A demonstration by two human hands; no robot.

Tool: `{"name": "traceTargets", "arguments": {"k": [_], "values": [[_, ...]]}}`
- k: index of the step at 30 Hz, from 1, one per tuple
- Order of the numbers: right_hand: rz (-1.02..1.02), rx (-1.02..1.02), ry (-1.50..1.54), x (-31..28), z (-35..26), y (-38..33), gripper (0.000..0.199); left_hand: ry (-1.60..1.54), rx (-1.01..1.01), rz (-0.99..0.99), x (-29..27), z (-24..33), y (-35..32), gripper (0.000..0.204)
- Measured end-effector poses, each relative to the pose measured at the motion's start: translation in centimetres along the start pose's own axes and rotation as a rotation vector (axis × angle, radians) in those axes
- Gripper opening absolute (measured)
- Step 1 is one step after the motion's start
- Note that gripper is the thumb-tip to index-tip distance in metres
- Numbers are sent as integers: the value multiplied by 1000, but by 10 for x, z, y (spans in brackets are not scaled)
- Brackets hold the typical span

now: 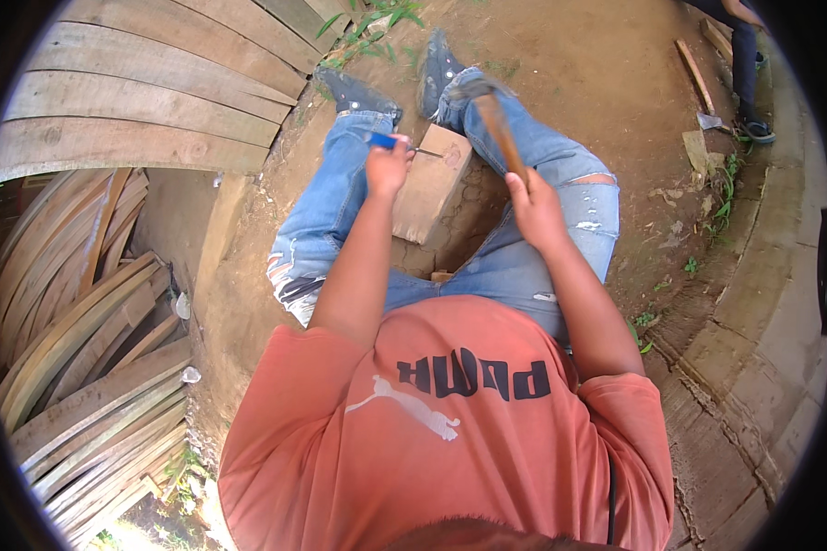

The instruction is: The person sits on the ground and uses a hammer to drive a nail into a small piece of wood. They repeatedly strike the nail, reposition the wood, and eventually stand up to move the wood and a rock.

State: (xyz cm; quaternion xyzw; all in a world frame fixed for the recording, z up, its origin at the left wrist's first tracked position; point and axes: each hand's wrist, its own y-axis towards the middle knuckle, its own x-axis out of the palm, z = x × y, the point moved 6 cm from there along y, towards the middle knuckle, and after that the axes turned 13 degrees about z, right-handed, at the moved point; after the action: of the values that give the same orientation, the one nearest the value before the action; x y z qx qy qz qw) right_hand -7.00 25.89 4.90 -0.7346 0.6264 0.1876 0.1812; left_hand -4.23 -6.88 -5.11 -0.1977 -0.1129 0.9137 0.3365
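My left hand is closed around a blue-handled tool, its thin metal tip resting on the near-left edge of the block; gripped low like that, the tip stays planted where a blow would land. My right hand is wrapped around the wooden shaft of a hammer, held near the shaft's end for swing, the head blurred above the block's far side. The block lies on the dirt ground between my legs, which hem it in on both sides. Left of the block, planks are stacked flat, with curved strips piled nearer me. Far right of the block, another person's leg stands by scrap wood.
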Motion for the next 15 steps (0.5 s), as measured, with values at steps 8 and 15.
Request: {"name": "traceTargets", "arguments": {"k": [8,15], "values": [[-34,508,444,8,33,19,39,-151,15,57,-16,10,-6,33],[-32,474,410,6,37,19,40,340,514,7,19,59,-46,27]]}}
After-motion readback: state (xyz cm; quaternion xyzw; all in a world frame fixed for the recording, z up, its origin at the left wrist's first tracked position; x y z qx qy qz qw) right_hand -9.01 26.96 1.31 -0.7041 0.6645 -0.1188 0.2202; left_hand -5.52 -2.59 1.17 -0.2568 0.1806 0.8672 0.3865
